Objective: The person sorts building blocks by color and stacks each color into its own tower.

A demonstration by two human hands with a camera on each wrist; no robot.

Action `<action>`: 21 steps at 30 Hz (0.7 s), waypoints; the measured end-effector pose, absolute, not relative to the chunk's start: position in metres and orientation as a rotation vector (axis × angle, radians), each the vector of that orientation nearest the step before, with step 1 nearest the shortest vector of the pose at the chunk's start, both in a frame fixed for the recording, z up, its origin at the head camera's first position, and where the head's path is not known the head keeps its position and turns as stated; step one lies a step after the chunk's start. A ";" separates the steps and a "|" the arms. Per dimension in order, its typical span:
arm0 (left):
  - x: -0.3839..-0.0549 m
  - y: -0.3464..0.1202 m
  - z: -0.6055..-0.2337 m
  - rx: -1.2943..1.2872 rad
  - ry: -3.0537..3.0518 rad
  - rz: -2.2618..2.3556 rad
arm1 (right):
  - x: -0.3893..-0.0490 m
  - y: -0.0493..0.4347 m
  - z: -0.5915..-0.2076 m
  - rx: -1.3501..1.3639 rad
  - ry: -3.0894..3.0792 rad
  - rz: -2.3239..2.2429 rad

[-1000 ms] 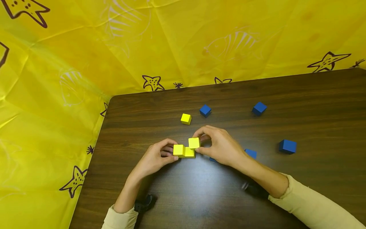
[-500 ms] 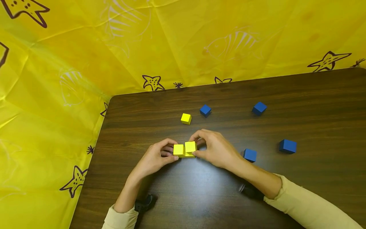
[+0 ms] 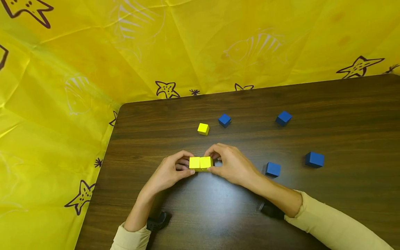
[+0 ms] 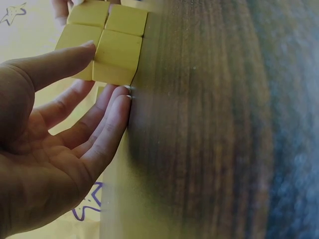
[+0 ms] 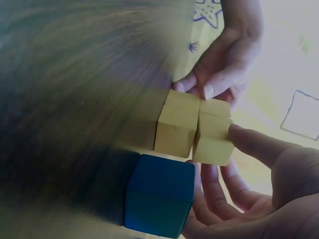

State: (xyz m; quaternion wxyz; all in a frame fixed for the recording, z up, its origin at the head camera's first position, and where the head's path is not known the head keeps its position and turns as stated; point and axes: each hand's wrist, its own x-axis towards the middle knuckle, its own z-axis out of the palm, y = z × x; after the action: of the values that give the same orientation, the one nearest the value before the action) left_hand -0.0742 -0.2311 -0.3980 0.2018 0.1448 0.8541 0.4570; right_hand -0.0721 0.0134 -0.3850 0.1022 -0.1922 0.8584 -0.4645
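Note:
Yellow cubes stand as a small block, two on top of two. My left hand (image 3: pixel 168 172) holds the upper left yellow cube (image 3: pixel 194 162), its thumb on the near face and fingers behind. In the left wrist view some of its fingers reach down beside the lower yellow cube (image 4: pixel 117 59). The upper right yellow cube (image 3: pixel 205 162) is pinched between thumb and fingers of my right hand (image 3: pixel 234 165). Both upper cubes sit side by side, nearly touching. A blue cube (image 5: pixel 159 194) stands close by the right hand, which hides it in the head view.
Behind the hands lie a loose yellow cube (image 3: pixel 203 129) and a blue cube (image 3: pixel 224 120). More blue cubes are to the right, at the back (image 3: pixel 283 118), beside the right wrist (image 3: pixel 273 169) and farther out (image 3: pixel 314 159). A yellow patterned cloth (image 3: pixel 200 45) hangs behind the wooden table (image 3: pixel 343 194).
My right hand has brought its yellow cube left and down onto the lower right cube, against the upper left one. The left hand has stayed in place.

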 end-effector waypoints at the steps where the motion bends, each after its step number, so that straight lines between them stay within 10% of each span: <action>1: -0.074 -0.231 -0.398 0.402 2.387 1.276 | -0.072 0.013 -0.386 -0.566 2.535 -1.369; 21: -0.074 -0.230 -0.395 0.391 2.387 1.268 | -0.070 0.010 -0.388 -0.604 2.605 -1.308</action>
State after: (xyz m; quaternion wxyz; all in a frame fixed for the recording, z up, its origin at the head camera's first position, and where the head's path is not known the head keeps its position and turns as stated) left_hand -0.0743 -0.2305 -0.3950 0.2038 0.1402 0.8557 0.4545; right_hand -0.0696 0.0096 -0.3879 0.0821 -0.2022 0.8721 -0.4379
